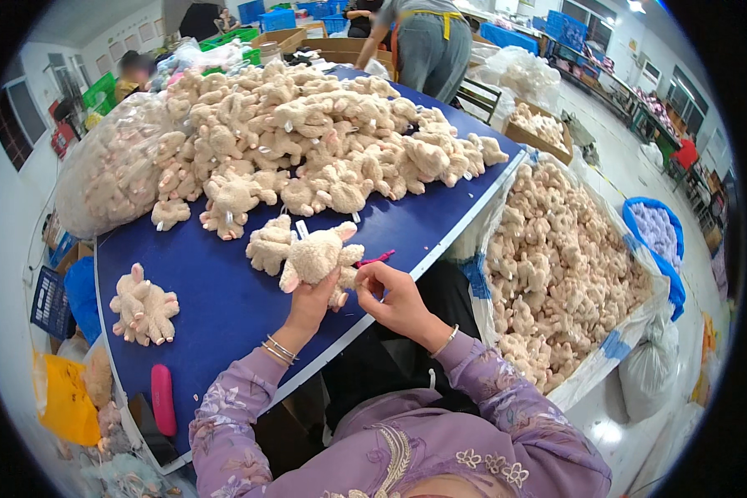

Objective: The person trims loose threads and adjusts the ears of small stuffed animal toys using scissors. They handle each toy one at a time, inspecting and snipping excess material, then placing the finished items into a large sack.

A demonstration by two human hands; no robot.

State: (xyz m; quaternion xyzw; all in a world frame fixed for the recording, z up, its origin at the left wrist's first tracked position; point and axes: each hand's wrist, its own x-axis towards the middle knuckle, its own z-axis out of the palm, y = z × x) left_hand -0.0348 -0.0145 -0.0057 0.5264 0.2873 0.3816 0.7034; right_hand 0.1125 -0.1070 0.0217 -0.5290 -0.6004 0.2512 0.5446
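My left hand (310, 304) grips a small cream plush animal (314, 259) with pink-lined ears and a white tag, holding it just over the near edge of the blue table (216, 307). Close against the toy's right side is my right hand (397, 300), thumb and fingers pinched together. Whatever they pinch is too small to make out. Another plush (266, 247) lies directly behind the held one. A thin magenta tool (377, 259) rests on the table beyond my right fingers. One more plush toy (144, 309) sits apart on the left.
A heap of plush toys (307, 124) covers the table's far half, beside a clear bag (100, 170) full of them. A pink case (163, 400) lies near left. Right of the table stands a large open sack (556, 274) of plush. A person (436, 41) bends beyond the table.
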